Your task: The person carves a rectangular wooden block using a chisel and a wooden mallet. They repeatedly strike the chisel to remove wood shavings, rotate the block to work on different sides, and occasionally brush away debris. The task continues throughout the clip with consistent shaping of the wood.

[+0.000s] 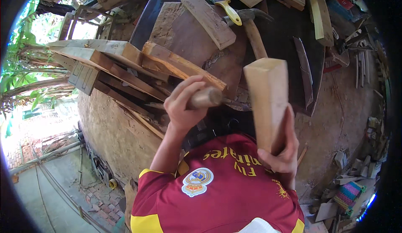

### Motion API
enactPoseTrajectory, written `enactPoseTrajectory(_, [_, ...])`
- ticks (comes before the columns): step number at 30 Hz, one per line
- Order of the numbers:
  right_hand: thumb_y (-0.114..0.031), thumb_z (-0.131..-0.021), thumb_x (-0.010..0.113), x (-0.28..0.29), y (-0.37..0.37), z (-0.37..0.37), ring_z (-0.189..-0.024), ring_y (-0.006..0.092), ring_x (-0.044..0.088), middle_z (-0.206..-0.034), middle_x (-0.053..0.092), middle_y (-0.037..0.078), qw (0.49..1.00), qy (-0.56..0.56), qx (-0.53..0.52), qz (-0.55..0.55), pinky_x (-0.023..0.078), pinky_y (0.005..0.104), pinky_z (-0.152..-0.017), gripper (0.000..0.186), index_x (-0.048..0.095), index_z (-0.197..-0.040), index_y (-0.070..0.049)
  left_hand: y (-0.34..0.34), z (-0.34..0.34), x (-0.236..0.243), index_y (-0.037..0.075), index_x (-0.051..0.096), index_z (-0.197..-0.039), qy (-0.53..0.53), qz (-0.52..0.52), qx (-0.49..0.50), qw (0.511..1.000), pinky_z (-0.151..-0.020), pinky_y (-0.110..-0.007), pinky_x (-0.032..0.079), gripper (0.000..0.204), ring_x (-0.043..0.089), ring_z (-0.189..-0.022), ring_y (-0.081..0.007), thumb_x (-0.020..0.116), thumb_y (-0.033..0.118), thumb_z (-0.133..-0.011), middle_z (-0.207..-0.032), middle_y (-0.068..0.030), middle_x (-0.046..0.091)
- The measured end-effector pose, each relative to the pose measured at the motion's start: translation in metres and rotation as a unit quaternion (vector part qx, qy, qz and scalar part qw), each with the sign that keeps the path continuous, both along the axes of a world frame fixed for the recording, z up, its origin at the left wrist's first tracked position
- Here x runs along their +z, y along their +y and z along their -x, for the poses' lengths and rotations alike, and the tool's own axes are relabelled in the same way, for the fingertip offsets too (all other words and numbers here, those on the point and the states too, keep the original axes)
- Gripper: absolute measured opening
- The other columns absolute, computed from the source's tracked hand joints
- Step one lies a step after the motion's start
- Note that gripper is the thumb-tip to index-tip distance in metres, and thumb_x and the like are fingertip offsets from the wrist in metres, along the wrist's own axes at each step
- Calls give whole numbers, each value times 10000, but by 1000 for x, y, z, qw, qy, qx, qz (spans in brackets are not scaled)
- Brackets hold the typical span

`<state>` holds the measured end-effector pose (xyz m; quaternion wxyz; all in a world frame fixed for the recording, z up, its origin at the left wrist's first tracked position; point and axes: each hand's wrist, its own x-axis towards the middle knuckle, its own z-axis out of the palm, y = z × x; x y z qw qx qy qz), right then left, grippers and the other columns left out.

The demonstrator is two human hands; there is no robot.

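My left hand (184, 105) is closed around a round wooden tool handle (205, 98), whose blunt end points to the right. The tool's other end is hard to make out behind my hand. In my right hand (282, 145) a thick squared wooden block (268, 95) stands nearly upright, gripped near its lower end with the thumb in front. The block is apart from the handle, to its right. Just beyond my left hand lies a reddish-brown piece of timber (180, 63) with a rough, pale-cut side.
Several long boards (113, 61) are stacked at the left. On the dark work table (282, 44) ahead are a plank (207, 17), a yellow-handled brush (228, 10) and a hammer (254, 36). A timber bar (320, 17) lies far right. Wood scraps (360, 168) litter the floor at right.
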<state>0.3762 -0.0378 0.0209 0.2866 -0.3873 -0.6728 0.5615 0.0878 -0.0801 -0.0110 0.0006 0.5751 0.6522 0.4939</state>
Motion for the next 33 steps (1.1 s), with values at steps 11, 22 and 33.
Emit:
enactPoseTrajectory(11, [9,-701,638,-16,11,15,-1425,310,393,-1541,385,232,985,-70,-55,-150,325,386,-1140,1001,169,-1583,-37,-13,-4,2,27,619,-748,-205,156,140,956,-579,-230,396,313,448,-655,-32,829,237,-847,-699,73,542])
enactPoseTrajectory(22, [-1,-639,679,-26,11,19,-1498,304,257,-1619,264,194,985,-63,-88,-133,212,405,-1202,1039,209,-1565,13,0,-17,3,8,685,-908,-152,177,84,969,-623,-228,453,268,537,-682,-47,827,224,-835,-755,13,650])
enactPoseTrajectory(33, [7,-634,722,-35,5,13,-1502,294,244,-1626,240,196,989,-58,-91,-105,220,402,-1200,1072,190,-1565,25,10,-29,5,78,559,-1366,-88,186,-51,977,-596,-288,516,690,719,-639,-265,825,90,-729,-704,-172,673])
